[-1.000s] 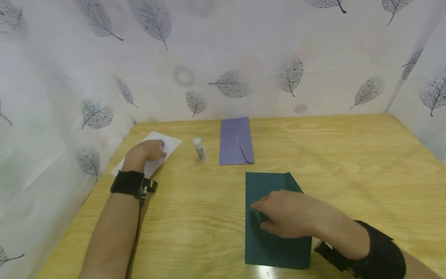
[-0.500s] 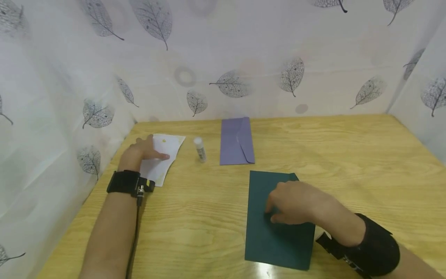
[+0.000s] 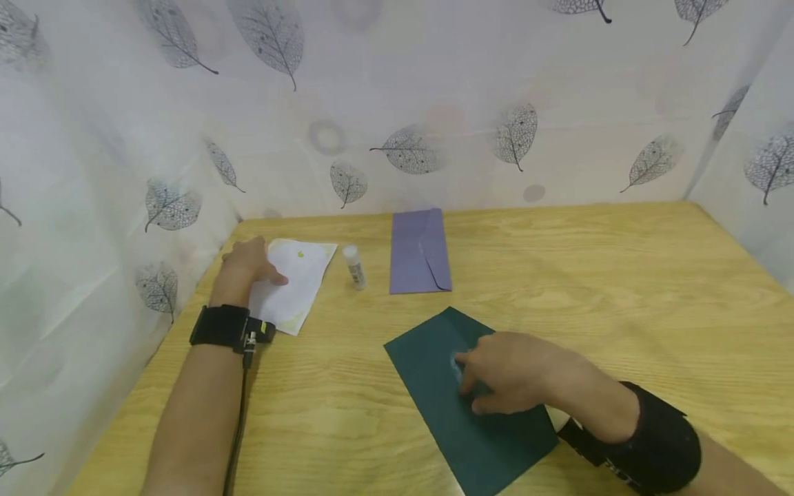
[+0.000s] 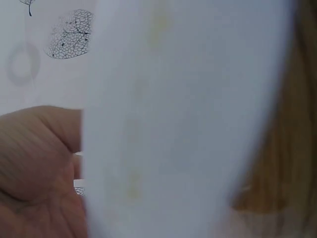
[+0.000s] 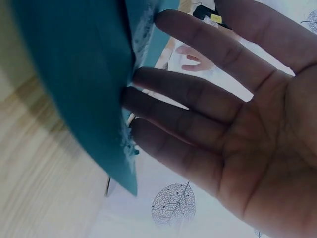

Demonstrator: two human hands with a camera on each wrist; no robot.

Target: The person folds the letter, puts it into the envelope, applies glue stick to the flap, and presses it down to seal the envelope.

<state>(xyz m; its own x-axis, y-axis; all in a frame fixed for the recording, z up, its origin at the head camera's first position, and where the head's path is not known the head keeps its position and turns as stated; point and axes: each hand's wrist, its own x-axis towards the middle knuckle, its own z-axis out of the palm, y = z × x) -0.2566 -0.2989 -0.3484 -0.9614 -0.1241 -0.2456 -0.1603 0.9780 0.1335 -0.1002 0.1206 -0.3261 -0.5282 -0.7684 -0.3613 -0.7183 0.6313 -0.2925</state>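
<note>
My left hand lies over the left part of a white sheet of paper with faint yellow marks, its thumb reaching across the sheet. In the left wrist view the paper fills the middle and hides the fingers. On the near side of the table a dark green envelope lies turned at an angle under my right hand. The right wrist view shows fairly straight fingers with their tips at the envelope's flap, where white smears run along the paper.
A small white glue stick lies right of the paper. Beyond the green envelope is a purple envelope, close to the table's back edge. Leaf-patterned cloth hangs behind and beside the wooden table.
The green envelope has turned anticlockwise, its far end swinging left under my right hand. The white paper has turned and shifted slightly right, with my left hand now further left on it.
</note>
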